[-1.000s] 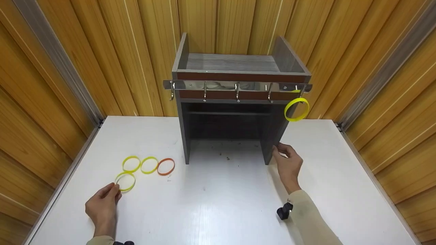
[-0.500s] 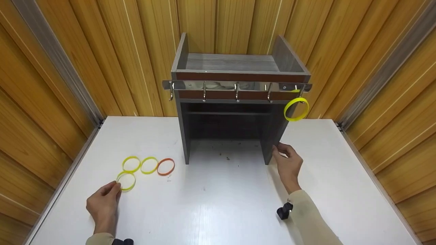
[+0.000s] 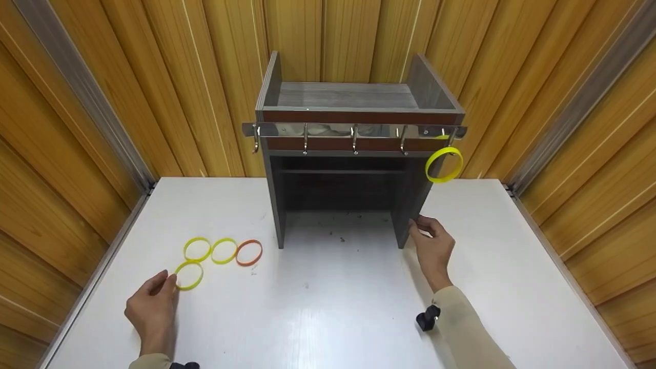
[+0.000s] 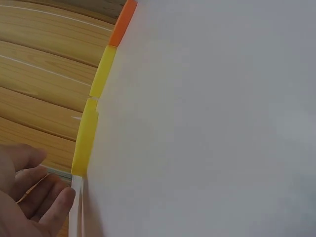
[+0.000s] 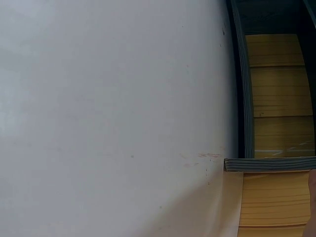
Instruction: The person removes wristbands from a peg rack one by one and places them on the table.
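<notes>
My left hand [image 3: 152, 311] is at the left edge of the nearest yellow wristband-like ring [image 3: 189, 275], which lies on the white table. In the left wrist view, thumb and fingers are spread apart beside the ring [image 4: 86, 140] with nothing between them. Two more yellow rings [image 3: 185, 248] [image 3: 212, 251] and an orange ring [image 3: 238, 252] lie beyond it. Another yellow ring [image 3: 428, 171] hangs from the rightmost hook of a metal hook strip [image 3: 328, 130]. My right hand [image 3: 433, 248] grips the right side panel of the grey wooden shelf [image 3: 346, 96] low down, its fingertips partly hidden.
The hook strip runs across the shelf's front, several hooks jutting toward me. Wood-patterned walls [image 3: 348, 41] enclose the white table [image 3: 318, 307] behind and at both sides. Small dark specks lie under the shelf.
My left fingers have parted from the near ring and drawn back slightly left. The ring now lies flat. My right hand stays at the shelf's side panel; the head view has shifted slightly.
</notes>
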Tool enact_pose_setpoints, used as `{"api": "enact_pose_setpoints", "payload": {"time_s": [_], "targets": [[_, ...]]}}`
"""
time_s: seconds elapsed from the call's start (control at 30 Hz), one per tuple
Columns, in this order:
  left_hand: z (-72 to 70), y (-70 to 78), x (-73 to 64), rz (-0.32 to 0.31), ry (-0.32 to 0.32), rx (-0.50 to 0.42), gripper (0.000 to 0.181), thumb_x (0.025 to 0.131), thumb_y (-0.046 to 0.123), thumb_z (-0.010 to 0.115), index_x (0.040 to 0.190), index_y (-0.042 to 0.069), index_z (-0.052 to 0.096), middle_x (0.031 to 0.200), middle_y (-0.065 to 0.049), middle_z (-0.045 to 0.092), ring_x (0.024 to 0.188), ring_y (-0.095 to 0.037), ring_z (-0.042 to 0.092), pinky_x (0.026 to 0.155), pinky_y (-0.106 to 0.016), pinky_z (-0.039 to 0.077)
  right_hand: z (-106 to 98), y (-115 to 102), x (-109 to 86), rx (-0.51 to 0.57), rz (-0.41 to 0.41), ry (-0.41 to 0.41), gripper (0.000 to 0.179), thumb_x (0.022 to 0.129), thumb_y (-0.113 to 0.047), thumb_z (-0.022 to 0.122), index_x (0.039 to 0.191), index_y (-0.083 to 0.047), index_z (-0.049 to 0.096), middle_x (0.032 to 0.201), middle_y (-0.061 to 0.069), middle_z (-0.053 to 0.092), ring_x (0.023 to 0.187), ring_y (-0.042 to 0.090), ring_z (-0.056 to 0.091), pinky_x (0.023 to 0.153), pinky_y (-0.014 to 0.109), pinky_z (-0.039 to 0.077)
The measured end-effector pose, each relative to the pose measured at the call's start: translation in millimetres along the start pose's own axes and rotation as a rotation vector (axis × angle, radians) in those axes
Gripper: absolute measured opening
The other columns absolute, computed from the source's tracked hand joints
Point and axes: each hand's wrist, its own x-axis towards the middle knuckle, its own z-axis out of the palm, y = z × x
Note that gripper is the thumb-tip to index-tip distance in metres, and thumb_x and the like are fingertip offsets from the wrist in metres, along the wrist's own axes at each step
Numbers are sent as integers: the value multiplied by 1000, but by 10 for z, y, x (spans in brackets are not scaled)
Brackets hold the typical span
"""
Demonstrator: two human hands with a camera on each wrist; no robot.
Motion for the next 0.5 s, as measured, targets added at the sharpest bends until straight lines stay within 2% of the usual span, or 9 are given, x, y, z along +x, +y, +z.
{"api": "enact_pose_setpoints", "payload": {"time_s": [0.07,0.2,0.27,0.37,0.5], "targets": [[0,32,-17,36,11,-1,38,103,23,74,132,-1,72,132,-20,71,104,-12,67,70,-3,49,0,-3,3,3,1,0,10,93,0,80,103,0,78,100,10,77,89,10,73,67,15,58],[28,136,-62,92,22,-40,35,101,25,77,129,3,75,128,-16,74,88,9,60,71,-5,51,0,6,2,10,4,-6,10,93,0,79,103,0,78,101,11,77,89,9,73,68,14,58],[57,192,-85,114,22,-67,35,101,24,77,128,3,75,127,-15,74,88,10,60,72,-5,51,2,-2,-11,13,8,-8,11,94,0,79,105,1,78,103,13,76,90,7,71,69,13,58],[107,279,-114,133,10,-102,35,100,25,79,128,3,76,125,-10,75,90,9,62,76,-5,51,-5,-171,-63,3,5,-10,12,94,4,76,106,6,76,104,18,75,91,5,70,72,12,58],[181,388,-161,149,-24,-167,36,99,26,80,126,3,77,119,-5,77,90,7,65,78,-6,53,-3,-199,-59,0,18,-8,12,94,4,76,106,7,76,105,20,75,90,6,70,71,11,57]]}}
